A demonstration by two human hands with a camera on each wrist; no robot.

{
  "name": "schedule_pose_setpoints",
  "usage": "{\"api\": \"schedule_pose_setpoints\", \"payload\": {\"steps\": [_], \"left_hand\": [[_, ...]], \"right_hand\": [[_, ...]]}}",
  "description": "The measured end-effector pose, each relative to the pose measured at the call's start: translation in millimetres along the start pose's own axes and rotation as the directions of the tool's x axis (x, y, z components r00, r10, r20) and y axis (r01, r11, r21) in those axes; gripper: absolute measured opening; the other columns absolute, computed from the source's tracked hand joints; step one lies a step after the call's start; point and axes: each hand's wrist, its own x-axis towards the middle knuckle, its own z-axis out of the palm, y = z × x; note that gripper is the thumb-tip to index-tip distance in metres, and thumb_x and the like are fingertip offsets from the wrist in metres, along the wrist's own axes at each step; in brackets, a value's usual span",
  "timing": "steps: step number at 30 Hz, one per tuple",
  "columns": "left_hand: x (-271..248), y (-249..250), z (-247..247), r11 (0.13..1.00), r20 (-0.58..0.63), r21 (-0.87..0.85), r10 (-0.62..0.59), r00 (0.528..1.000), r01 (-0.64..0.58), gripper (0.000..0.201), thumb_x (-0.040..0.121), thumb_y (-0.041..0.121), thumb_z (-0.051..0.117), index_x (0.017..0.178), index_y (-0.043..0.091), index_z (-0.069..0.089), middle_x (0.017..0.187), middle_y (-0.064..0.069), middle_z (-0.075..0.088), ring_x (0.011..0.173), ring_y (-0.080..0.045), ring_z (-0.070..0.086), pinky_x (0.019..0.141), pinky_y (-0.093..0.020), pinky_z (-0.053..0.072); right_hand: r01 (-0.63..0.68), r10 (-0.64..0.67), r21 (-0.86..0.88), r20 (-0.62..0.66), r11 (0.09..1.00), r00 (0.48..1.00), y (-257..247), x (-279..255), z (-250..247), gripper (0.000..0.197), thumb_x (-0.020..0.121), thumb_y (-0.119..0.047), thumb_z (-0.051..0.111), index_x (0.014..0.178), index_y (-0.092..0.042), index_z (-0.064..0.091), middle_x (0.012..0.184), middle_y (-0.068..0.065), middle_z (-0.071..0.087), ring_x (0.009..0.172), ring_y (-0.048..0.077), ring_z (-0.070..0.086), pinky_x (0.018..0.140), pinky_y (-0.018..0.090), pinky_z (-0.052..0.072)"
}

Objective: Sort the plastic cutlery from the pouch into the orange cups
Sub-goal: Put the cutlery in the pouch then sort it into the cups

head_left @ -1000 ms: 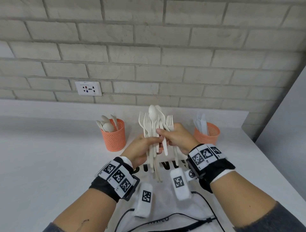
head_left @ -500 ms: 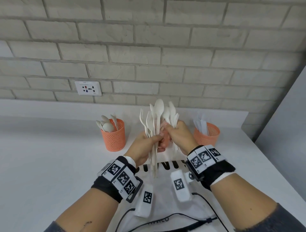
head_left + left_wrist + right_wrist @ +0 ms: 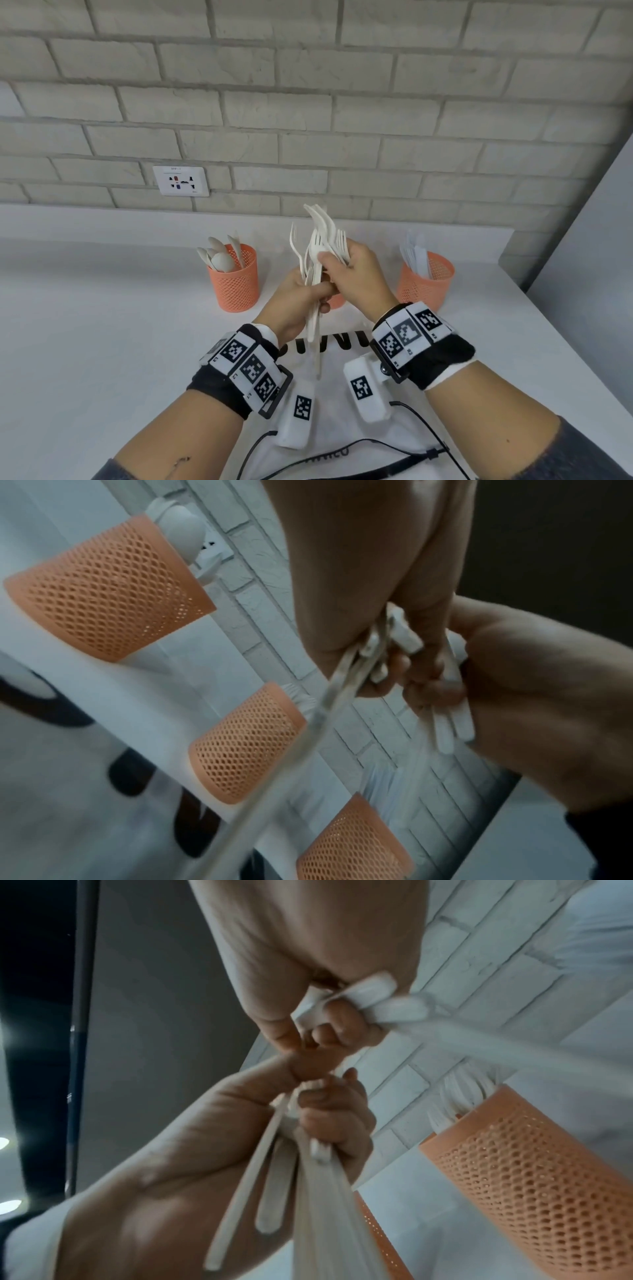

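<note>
Comparing w/ 0.5 s ago: right hand (image 3: 356, 274) has rotated, its forks (image 3: 337, 245) now lean left across the left-hand bundle, tines up; spoon bowl that topped the cluster no longer distinct. Left hand (image 3: 301, 301) approx same spot, a bit lower. L hand: fingers curled tight round a bundle of white cutlery (image 3: 313, 308), handles hanging down over the pouch (image 3: 329, 404); left wrist view shows handle ends sticking out below the fist (image 3: 452, 723). R hand: fingers curled, pinching a smaller group of forks by the necks; right wrist view shows handles clamped between thumb and fingers (image 3: 342, 1020). Hands touching, just above the middle orange cup (image 3: 337, 301), mostly hidden behind them. Left orange cup (image 3: 234, 284) holds spoons (image 3: 219, 257); right orange cup (image 3: 424, 284) holds white pcs (image 3: 416, 255), type unclear. White pouch w/ black lettering lies flat on the white counter (image 3: 102, 325), nearest the person. Wall socket (image 3: 181, 181) on brick wall behind.
</note>
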Motion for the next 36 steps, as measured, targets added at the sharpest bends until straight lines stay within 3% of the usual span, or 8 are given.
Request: {"api": "schedule_pose_setpoints", "payload": {"steps": [3, 6, 11, 16, 21, 26, 32, 36], "left_hand": [[-4, 4, -2, 0.997, 0.051, -0.080, 0.005, 0.999, -0.001, 0.002, 0.089, 0.007, 0.056, 0.088, 0.006, 0.057, 0.056, 0.005, 0.056, 0.050, -0.006, 0.050, 0.047, -0.018, 0.041], [-2, 7, -4, 0.989, 0.027, -0.141, -0.037, 0.999, 0.040, 0.024, 0.096, 0.027, 0.045, 0.096, 0.008, 0.060, 0.059, 0.003, 0.051, 0.049, -0.009, 0.045, 0.046, -0.020, 0.041], [3, 5, -10, 0.950, -0.071, -0.277, -0.172, 0.982, 0.146, 0.022, 0.096, 0.025, 0.047, 0.083, 0.009, 0.055, 0.060, -0.001, 0.045, 0.050, -0.012, 0.045, 0.047, -0.022, 0.041], [5, 8, -10, 0.940, -0.155, -0.331, -0.143, 0.977, 0.085, 0.025, 0.096, 0.019, 0.049, 0.098, -0.001, 0.064, 0.070, -0.008, 0.065, 0.059, -0.015, 0.061, 0.052, -0.023, 0.051], [8, 11, -9, 0.911, -0.225, -0.413, -0.106, 0.968, 0.003, 0.017, 0.093, 0.006, 0.048, 0.089, -0.002, 0.063, 0.068, -0.009, 0.070, 0.061, -0.017, 0.070, 0.053, -0.024, 0.055], [10, 9, -12, 0.876, -0.210, -0.482, -0.125, 0.970, 0.008, 0.026, 0.096, 0.014, 0.043, 0.085, 0.001, 0.062, 0.072, -0.010, 0.070, 0.069, -0.019, 0.070, 0.065, -0.030, 0.058], [12, 8, -27, 0.788, -0.175, -0.615, -0.167, 0.970, 0.025, 0.049, 0.100, 0.039, 0.032, 0.106, -0.002, 0.058, 0.099, -0.018, 0.069, 0.087, -0.025, 0.070, 0.072, -0.035, 0.058], [21, 1, -38, 0.799, -0.337, -0.600, -0.226, 0.914, -0.024, 0.033, 0.100, 0.033, 0.037, 0.098, 0.004, 0.053, 0.090, -0.015, 0.061, 0.084, -0.025, 0.065, 0.077, -0.034, 0.053]], "right_hand": [[-0.055, 0.055, 0.098, 0.004, 0.994, 0.999, 4, 2, -1, 0.022, 0.095, -0.015, 0.042, 0.111, -0.010, 0.056, 0.088, 0.011, 0.066, 0.076, 0.022, 0.064, 0.068, 0.034, 0.053], [-0.079, 0.080, 0.132, -0.005, 0.988, 0.997, 5, 4, -4, 0.023, 0.098, -0.019, 0.036, 0.114, -0.009, 0.050, 0.083, 0.014, 0.065, 0.068, 0.025, 0.065, 0.064, 0.036, 0.056], [-0.012, 0.026, 0.157, -0.085, 0.987, 0.996, 4, 5, -9, 0.018, 0.098, -0.021, 0.042, 0.104, -0.008, 0.053, 0.069, 0.002, 0.059, 0.062, 0.015, 0.059, 0.060, 0.021, 0.051], [-0.025, -0.001, 0.120, 0.214, 0.992, 0.977, 6, -6, -6, 0.007, 0.080, -0.007, 0.069, 0.080, -0.013, 0.066, 0.070, 0.001, 0.066, 0.066, 0.014, 0.066, 0.066, 0.028, 0.056], [0.041, -0.024, -0.064, 0.236, 0.997, 0.971, 14, -14, 6, 0.015, 0.074, -0.014, 0.076, 0.087, -0.010, 0.069, 0.078, 0.003, 0.069, 0.075, 0.015, 0.066, 0.070, 0.026, 0.052], [0.080, -0.044, -0.139, 0.242, 0.987, 0.969, 16, -11, 10, 0.021, 0.076, -0.013, 0.073, 0.095, -0.005, 0.069, 0.090, 0.013, 0.071, 0.087, 0.025, 0.067, 0.081, 0.040, 0.053], [0.033, -0.005, -0.095, 0.286, 0.995, 0.958, 21, -12, 12, 0.027, 0.088, -0.015, 0.060, 0.115, -0.013, 0.063, 0.109, 0.004, 0.069, 0.103, 0.017, 0.063, 0.091, 0.028, 0.048], [-0.026, 0.042, -0.054, 0.318, 0.998, 0.947, 20, -8, 11, 0.011, 0.093, -0.016, 0.053, 0.097, -0.022, 0.061, 0.081, -0.004, 0.066, 0.078, 0.005, 0.063, 0.080, 0.028, 0.049]]}}
